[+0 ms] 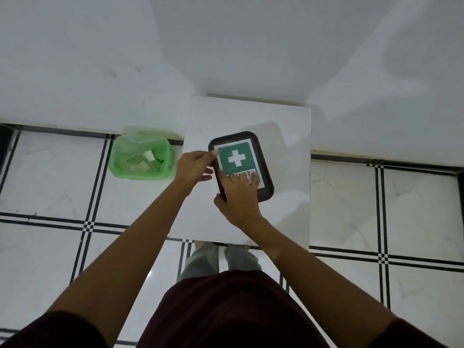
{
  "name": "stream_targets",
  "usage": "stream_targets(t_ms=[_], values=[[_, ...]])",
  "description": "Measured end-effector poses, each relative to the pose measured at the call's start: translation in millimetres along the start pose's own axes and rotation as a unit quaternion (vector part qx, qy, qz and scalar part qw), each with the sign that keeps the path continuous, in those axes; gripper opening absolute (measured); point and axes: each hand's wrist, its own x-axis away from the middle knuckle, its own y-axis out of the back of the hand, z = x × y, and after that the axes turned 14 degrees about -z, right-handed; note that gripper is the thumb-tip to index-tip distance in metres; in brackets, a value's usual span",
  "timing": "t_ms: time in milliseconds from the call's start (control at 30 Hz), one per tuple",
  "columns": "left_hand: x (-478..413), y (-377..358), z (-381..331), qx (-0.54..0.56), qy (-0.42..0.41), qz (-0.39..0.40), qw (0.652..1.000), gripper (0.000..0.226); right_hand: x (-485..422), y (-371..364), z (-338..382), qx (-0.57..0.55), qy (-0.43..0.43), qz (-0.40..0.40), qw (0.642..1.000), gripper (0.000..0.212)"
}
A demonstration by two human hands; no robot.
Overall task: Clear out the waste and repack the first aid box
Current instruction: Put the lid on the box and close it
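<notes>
The first aid box is a dark, rounded-corner box with its lid on, bearing a green label with a white cross. It lies flat on a small white table. My left hand pinches the box's left edge with thumb and fingers. My right hand lies over the near end of the lid, fingers spread on the label and thumb hooked around the near left corner. The box's contents are hidden under the lid.
A green bin lined with a green bag stands on the tiled floor left of the table, holding white scraps. White walls rise behind. My legs and feet stand at the table's near edge.
</notes>
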Motion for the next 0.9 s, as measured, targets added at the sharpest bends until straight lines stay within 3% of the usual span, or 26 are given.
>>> stream_targets(t_ms=[167, 300, 400, 500, 600, 733, 900], values=[[-5, -6, 2, -0.024, -0.037, -0.024, 0.999, 0.030, -7, 14, -8, -0.084, -0.046, -0.022, 0.995, 0.026], [-9, -9, 1, -0.041, -0.064, -0.047, 0.996, 0.028, -14, 39, -43, -0.069, -0.212, -0.094, 0.970, 0.033], [-8, -11, 3, -0.060, -0.066, -0.060, 0.994, 0.026, -18, 45, -69, -0.106, -0.350, -0.029, 0.930, 0.044], [11, -23, 17, -0.149, -0.084, -0.066, 0.983, 0.043, -19, 36, -77, -0.199, -0.366, 0.037, 0.909, 0.033], [43, -41, 41, -0.174, -0.075, -0.039, 0.981, 0.035, -30, 22, -76, -0.241, -0.396, 0.012, 0.886, 0.024], [54, -65, 52, -0.133, -0.025, -0.130, 0.982, 0.035, -44, -3, -68, -0.155, -0.421, -0.055, 0.892, 0.055], [53, -75, 51, -0.146, -0.041, -0.177, 0.972, 0.036, -40, -15, -69, -0.075, -0.376, -0.101, 0.918, 0.050]])
